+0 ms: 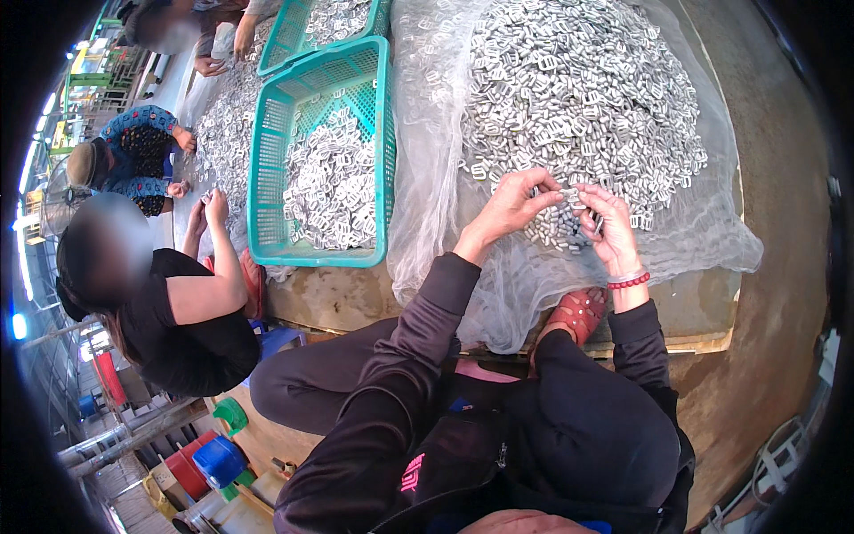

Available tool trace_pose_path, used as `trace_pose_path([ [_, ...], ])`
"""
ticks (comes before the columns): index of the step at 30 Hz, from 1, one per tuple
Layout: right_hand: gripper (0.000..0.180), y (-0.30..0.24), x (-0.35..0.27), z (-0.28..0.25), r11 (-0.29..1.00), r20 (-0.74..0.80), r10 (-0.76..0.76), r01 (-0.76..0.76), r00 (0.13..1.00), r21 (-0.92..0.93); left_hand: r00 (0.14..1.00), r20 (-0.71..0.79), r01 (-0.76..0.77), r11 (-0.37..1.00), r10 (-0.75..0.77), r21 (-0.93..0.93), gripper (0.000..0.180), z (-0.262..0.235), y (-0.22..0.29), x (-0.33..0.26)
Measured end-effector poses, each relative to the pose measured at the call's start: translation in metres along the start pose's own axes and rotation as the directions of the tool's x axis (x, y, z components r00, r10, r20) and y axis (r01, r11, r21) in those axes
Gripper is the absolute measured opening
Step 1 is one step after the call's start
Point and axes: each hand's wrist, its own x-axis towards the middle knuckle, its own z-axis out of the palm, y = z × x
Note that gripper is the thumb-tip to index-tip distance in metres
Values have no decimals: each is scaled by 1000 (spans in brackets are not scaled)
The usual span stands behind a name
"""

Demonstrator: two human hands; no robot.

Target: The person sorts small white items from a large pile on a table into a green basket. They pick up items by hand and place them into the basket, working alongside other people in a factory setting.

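Note:
Just in front of a large pile of small silver metal buckles (pixel 578 98), my two hands meet. My left hand (pixel 516 206) pinches a small metal buckle (pixel 569 197) between thumb and fingertips. The fingers of my right hand (pixel 612 227) are closed on the other side of the same buckle. Something small and metallic also shows under the right fingers, too small to make out. A red bead bracelet circles the right wrist. Below the hands, smaller grey metal pieces lie at the near edge of the pile.
A translucent sheet (pixel 436 178) lies under the pile. To its left stands a green plastic basket (pixel 255 196) partly filled with buckles, with a second green basket (pixel 388 13) behind it. Several co-workers sit at the left around another spread of buckles (pixel 227 125).

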Motion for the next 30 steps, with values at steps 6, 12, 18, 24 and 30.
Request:
trace_pose_path([
  [6, 19, 16, -2, 6, 905, -78, -130, 86, 988, -416, 978, 161, -172, 956, 136, 240, 12, 1, -4, -1],
  [12, 16, 24, -8, 5, 771, 17, -110, 97, 994, -629, 919, 394, -95, 967, -5, 235, 15, -6, -13, 3],
  [18, 17, 14, -2, -4, 969, 47, 118, -105, 992, -224, 916, 319, 324, 917, -243, -232, 23, -9, -26, -11],
  [24, 20, 19, 3, -7, 987, 23, 158, -157, 987, -26, 959, 87, 275, 814, -269, -511, 21, 25, -33, -26],
  [30, 20, 22, 7, -24, 994, -23, 81, -79, 996, 75, 917, 13, 267, 592, -398, -760, 17, 17, -25, -27],
])
